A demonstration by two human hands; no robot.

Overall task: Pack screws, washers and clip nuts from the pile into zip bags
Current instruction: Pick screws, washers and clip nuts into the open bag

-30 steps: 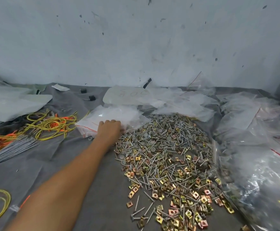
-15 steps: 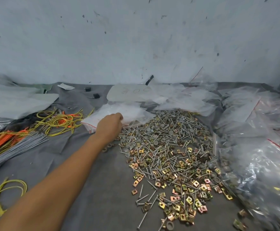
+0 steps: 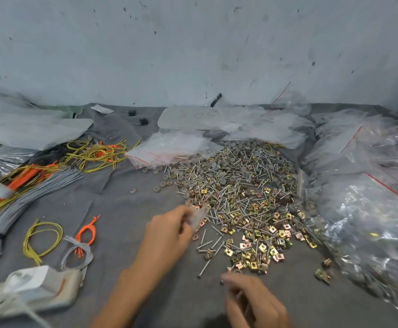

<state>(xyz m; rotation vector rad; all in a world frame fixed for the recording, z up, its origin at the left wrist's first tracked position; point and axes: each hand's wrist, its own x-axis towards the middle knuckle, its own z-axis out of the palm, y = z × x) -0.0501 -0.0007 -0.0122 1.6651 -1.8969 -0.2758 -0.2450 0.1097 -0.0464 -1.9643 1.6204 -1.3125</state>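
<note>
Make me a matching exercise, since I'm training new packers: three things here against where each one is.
Things:
1 small clear bag
2 grey wire bundle
3 filled bags

Places:
A at the far right
B in the left hand
C well left of the pile

Pairs: 1-B; 2-C; 3-A

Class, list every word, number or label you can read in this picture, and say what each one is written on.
"0 0": two round handwritten marks on the white sheet at the back; the strokes either side of them are too faint to read.
Zip bags: red seal lines only, no print to read.
Small bag pinched in the left hand: blurred, nothing readable.
Power strip: no legible marking.
</note>
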